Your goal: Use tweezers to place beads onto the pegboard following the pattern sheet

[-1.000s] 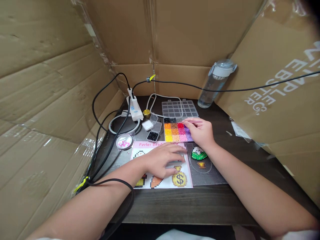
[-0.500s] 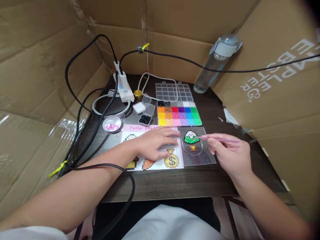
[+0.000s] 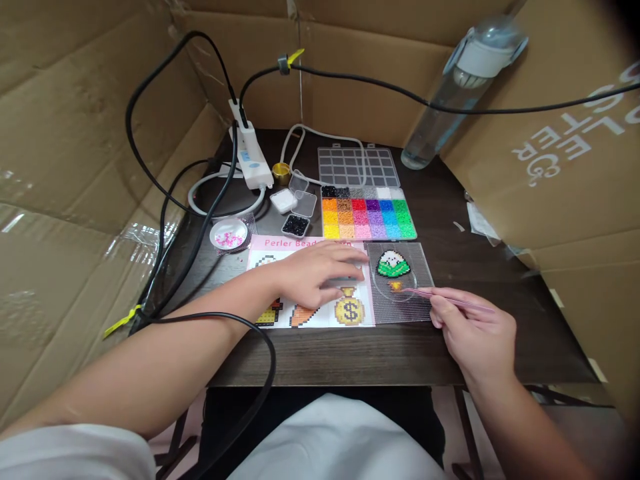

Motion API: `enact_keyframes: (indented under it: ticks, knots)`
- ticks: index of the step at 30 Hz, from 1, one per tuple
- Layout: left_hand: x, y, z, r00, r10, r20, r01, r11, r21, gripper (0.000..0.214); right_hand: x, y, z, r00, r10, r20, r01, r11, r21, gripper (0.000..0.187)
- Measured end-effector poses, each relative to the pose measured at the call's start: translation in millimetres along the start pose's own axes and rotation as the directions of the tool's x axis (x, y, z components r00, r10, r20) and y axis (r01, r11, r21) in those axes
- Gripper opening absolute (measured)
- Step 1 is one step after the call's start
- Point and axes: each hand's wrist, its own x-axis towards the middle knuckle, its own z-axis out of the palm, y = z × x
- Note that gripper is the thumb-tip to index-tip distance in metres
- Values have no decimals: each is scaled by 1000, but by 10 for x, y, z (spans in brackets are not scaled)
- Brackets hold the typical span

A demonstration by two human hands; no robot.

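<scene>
My right hand (image 3: 477,330) pinches a pair of pink tweezers (image 3: 457,301). Their tips are close to a small patch of yellow and orange beads (image 3: 395,286) on a clear pegboard (image 3: 425,273); whether they touch or hold a bead is too small to tell. Above that patch on the same board lies a bead figure (image 3: 393,263) in white and green with a black outline. My left hand (image 3: 317,273) rests with spread fingers on a printed bead pattern sheet (image 3: 310,320), covering its middle. A money bag picture (image 3: 350,310) shows beside the thumb.
Behind the sheet stands an open compartment box of coloured beads (image 3: 367,213). To its left are small boxes of black beads (image 3: 296,225) and white beads (image 3: 283,200), and a dish of pink beads (image 3: 229,235). A water bottle (image 3: 450,107), power strip (image 3: 254,160) and black cables (image 3: 350,75) surround them.
The tweezers in my right hand have moved from the green part of the bead figure down to the yellow-orange patch. My left hand stays on the sheet. The camera view has shifted slightly.
</scene>
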Motion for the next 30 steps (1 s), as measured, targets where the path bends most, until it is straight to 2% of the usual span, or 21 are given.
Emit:
enact_keyframes:
  ticks: [8, 22, 30]
  knots:
    - [13, -20, 21, 1000, -19, 5, 19, 1000, -23, 39, 16, -115, 57, 1000, -19, 0, 19, 999, -26, 8]
    - [13, -32, 45, 999, 22, -27, -22, 1000, 2, 40, 17, -81, 44, 1000, -11, 23, 12, 1000, -22, 9]
    - [10, -34, 33, 1000, 0, -26, 0, 1000, -13, 39, 28, -82, 48, 998, -27, 51, 28, 999, -20, 9]
